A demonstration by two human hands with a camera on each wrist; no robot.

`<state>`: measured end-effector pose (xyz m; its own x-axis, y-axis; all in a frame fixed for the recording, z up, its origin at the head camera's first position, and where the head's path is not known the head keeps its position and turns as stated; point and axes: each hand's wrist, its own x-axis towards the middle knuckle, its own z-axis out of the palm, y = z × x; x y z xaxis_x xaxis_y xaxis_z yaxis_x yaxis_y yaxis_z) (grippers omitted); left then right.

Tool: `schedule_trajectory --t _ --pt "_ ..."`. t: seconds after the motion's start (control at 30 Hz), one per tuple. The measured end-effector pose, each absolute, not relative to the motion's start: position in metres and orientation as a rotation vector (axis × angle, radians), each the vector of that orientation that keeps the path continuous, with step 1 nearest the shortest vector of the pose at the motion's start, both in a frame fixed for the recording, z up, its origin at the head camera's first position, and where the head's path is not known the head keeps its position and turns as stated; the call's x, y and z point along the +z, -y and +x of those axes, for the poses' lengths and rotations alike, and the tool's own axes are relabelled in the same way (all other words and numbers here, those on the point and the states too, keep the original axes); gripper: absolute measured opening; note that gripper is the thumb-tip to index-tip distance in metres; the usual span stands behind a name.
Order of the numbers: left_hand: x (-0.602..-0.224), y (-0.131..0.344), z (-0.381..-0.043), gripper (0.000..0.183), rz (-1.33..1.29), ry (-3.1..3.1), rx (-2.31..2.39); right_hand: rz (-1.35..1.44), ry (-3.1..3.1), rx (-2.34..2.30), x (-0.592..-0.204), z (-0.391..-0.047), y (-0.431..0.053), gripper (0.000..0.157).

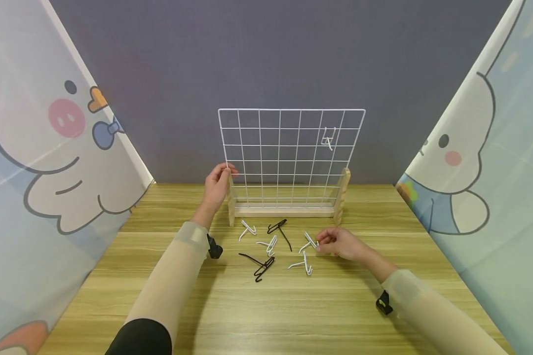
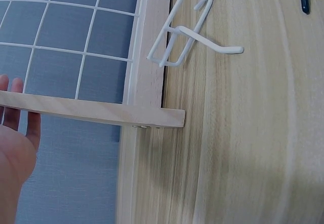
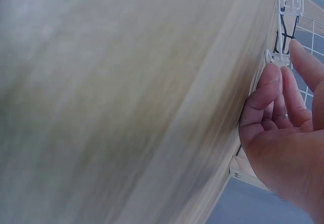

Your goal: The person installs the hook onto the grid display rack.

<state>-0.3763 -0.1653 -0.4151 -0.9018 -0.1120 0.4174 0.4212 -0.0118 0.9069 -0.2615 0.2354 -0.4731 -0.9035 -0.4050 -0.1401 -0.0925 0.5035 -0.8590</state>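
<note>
A white wire grid panel [image 1: 290, 148] stands upright in a wooden base [image 1: 284, 212]. My left hand [image 1: 217, 185] holds the base's left wooden post [image 2: 91, 110], its fingers passing behind the post. My right hand [image 1: 342, 243] is low over the table with its thumb and fingers at the end of a white grid hook [image 1: 310, 240], pinching it. Just in front lies another white hook [image 1: 305, 264]. In the right wrist view, the fingertips of my right hand [image 3: 283, 117] meet the white hook's end [image 3: 278, 58].
One white hook [image 1: 328, 139] hangs at the grid's upper right. On the wooden table [image 1: 266, 315] lie two black hooks, one behind [image 1: 279, 227] and one in front [image 1: 264, 268], plus white hooks near the base [image 1: 248, 228] and in the middle [image 1: 270, 245]. A grey wall [image 1: 288, 54] stands behind.
</note>
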Motion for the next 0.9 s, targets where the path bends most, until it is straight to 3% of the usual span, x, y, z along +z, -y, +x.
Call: schedule_trajectory --t 0.3,0.9 --pt "-0.415 0.165 -0.377 0.020 -0.333 1.889 -1.974 -0.396 -2.474 -1.355 -0.474 -0.263 -0.236 0.025" --pt "-0.415 0.166 -0.377 0.021 -0.319 1.891 -1.987 -0.359 -2.597 -1.260 -0.472 -0.273 -0.253 0.028"
